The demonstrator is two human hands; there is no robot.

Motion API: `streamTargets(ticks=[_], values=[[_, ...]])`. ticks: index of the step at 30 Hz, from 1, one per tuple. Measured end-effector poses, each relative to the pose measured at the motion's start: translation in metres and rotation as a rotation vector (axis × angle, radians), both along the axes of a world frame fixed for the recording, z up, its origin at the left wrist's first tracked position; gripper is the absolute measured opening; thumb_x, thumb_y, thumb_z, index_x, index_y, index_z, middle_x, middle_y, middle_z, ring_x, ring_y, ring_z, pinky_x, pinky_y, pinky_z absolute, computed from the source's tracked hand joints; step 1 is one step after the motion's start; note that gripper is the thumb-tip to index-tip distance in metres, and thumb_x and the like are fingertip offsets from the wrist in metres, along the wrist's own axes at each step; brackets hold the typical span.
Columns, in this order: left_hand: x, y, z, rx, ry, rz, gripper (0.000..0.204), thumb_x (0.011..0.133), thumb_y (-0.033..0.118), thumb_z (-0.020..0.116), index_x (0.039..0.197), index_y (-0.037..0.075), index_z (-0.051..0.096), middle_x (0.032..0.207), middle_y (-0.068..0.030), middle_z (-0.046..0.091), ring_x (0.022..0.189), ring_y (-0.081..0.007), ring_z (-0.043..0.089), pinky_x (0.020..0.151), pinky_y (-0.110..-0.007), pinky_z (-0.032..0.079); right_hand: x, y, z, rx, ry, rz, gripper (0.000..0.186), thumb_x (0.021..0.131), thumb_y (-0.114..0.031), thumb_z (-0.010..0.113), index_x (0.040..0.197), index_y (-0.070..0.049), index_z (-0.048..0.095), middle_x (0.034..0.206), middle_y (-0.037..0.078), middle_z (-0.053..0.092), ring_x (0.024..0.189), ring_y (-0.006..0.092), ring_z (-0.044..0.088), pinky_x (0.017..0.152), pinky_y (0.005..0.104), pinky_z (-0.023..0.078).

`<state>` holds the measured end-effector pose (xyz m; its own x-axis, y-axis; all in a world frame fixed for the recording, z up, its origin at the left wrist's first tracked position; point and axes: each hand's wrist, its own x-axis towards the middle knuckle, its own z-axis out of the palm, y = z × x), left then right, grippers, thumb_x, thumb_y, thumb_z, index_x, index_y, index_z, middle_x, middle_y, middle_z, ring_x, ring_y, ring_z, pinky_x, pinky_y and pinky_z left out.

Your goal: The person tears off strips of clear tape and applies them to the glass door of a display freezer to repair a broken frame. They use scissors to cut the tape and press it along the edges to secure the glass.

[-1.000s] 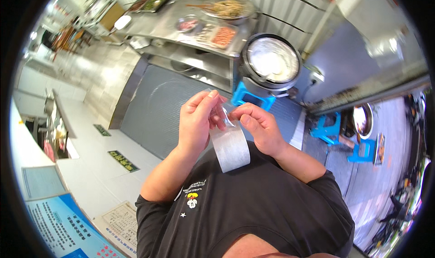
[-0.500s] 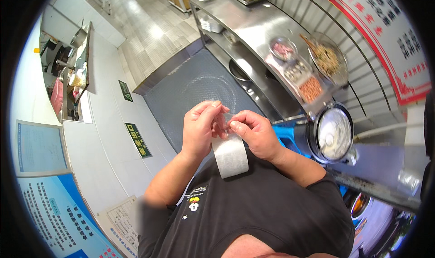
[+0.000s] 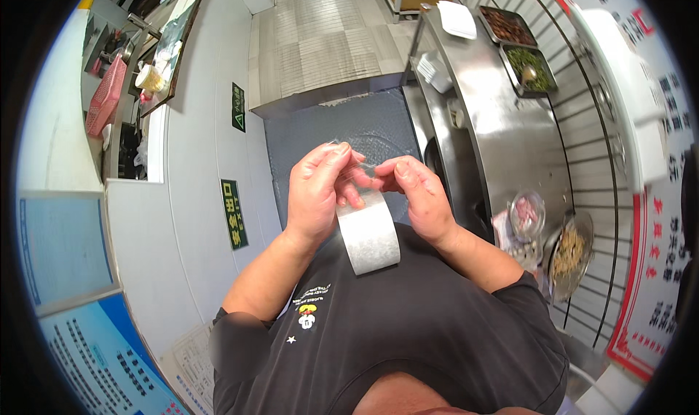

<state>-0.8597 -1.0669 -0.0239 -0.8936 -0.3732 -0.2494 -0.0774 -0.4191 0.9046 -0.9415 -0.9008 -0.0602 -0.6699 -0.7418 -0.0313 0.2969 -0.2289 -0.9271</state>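
- Basket of pink plastic (image 3: 107,95) showed far to the left of the grip.
- Left hand (image 3: 314,189): thumb and bent fingers pinched a clear tape strip (image 3: 360,173).
- Wide tape roll (image 3: 370,234), whitish, hung just below the fingertips, between both hands, before the black T-shirt (image 3: 393,313).
- Right hand (image 3: 421,196): thumb and forefinger curled close together beside the strip; whether they pinched it could not be told.
- Stainless-steel table (image 3: 502,120) stood right of the grip, bearing a metal tray (image 3: 537,94) of green vegetables.

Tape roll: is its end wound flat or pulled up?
Pulled up: clear film shows between the left hand and right hand, just above the roll.
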Motion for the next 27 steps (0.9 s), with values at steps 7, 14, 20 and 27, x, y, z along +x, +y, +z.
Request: streamTargets(ticks=[7,14,20,27], values=[[-0.128,-0.145,-0.02,-0.045,0.043,0.063,0.03,0.105,0.026,0.05,0.098,0.001,0.064,0.077,-0.0117,0.071,0.048,-0.0114,0.06,0.044,-0.019,0.041,-0.126,-0.152,-0.023,0.042,0.059,0.066,0.034,0.107,-0.028,0.046,0.118,0.001,0.062,0.11,0.009,0.067,0.102,0.0148,0.06,0.093,0.0322,0.047],[-0.258,-0.278,0.01,-0.076,-0.014,-0.091,0.028,0.105,0.023,0.05,0.099,0.0,0.064,0.081,-0.0137,0.073,0.049,-0.0112,0.06,0.044,-0.019,0.041,-0.245,-0.277,0.002,0.087,0.085,-0.105,0.034,0.108,-0.026,0.044,0.119,0.002,0.061,0.111,0.01,0.067,0.102,0.0156,0.06,0.093,0.0318,0.047],[-0.367,-0.365,-0.006,0.019,-0.132,-0.095,0.027,0.104,0.024,0.051,0.099,0.0,0.063,0.078,-0.0115,0.071,0.047,-0.0126,0.06,0.044,-0.021,0.039,-0.364,-0.356,-0.027,0.144,-0.005,-0.29,0.035,0.109,-0.029,0.044,0.117,0.0,0.062,0.102,0.009,0.07,0.096,0.016,0.066,0.087,0.0292,0.05],[-0.526,-0.476,-0.014,0.047,-0.152,-0.041,0.028,0.103,0.026,0.053,0.096,0.002,0.065,0.077,-0.01,0.07,0.047,-0.0122,0.058,0.045,-0.023,0.043,-0.511,-0.469,-0.055,0.249,-0.22,-0.193,0.037,0.109,-0.034,0.043,0.116,-0.002,0.061,0.098,0.006,0.068,0.089,0.0141,0.065,0.079,0.0273,0.051]])
